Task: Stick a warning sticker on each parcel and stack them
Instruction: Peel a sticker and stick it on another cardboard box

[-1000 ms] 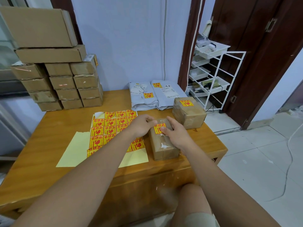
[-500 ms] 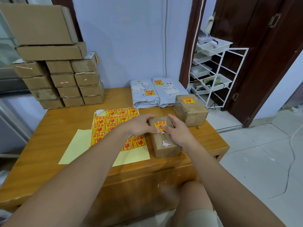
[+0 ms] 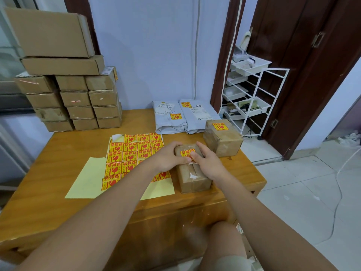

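Head view looks down on a wooden table (image 3: 58, 159) where both hands meet on a brown taped parcel (image 3: 192, 177) near the right front edge. A yellow-and-red warning sticker (image 3: 187, 153) lies on the parcel's top at its far end. The left hand (image 3: 172, 158) curls over the parcel's left far corner, thumb tip pressed on the sticker's lower edge. The right hand (image 3: 208, 163) lies flat on the parcel's right side, fingers together, forefinger touching the sticker. Just left of the parcel a sticker sheet (image 3: 129, 155) lies on pale yellow backing paper. Another stickered box (image 3: 222, 136) sits just beyond, near the right edge, with two grey mailer bags (image 3: 185, 116) at the far edge, both stickered. Stacked cardboard boxes (image 3: 74, 98) fill the far left corner.
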The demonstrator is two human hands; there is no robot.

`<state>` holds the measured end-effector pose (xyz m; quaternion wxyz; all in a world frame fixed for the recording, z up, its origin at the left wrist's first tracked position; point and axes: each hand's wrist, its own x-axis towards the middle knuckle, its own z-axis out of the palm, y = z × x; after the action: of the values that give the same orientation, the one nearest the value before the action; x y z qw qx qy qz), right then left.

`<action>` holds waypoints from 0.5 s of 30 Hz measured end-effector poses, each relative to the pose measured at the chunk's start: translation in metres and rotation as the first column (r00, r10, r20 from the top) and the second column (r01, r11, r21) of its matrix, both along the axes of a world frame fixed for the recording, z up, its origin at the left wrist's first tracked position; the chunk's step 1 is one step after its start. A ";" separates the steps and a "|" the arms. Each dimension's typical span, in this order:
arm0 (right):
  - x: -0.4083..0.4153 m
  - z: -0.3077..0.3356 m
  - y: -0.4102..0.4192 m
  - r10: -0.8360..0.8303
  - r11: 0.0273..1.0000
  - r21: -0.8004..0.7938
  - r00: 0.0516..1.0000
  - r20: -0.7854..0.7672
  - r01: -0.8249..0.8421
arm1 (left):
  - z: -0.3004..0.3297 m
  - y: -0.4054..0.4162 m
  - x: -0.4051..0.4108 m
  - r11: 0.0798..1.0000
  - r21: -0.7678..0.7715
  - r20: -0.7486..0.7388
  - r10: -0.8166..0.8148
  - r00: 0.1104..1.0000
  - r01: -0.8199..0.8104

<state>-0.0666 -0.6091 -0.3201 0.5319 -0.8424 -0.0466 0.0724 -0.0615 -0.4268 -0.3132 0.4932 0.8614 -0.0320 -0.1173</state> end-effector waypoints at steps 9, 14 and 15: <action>0.019 0.027 0.005 -0.055 0.989 -0.135 0.998 -0.012 0.053 | 0.007 -0.004 0.002 0.994 0.103 0.019 -0.023 1.000 0.021; 0.025 0.020 0.009 -0.060 0.978 -0.196 0.998 0.024 0.063 | 0.008 -0.003 0.004 0.994 0.108 0.002 -0.018 1.000 0.017; 0.027 0.016 0.009 -0.072 0.979 -0.188 0.997 0.034 0.077 | 0.008 -0.003 0.004 0.994 0.110 0.000 -0.014 1.000 0.014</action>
<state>-0.0400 -0.6003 -0.3044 0.4510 -0.8912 -0.0153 0.0453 -0.0571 -0.4298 -0.3054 0.4440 0.8871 -0.0317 -0.1221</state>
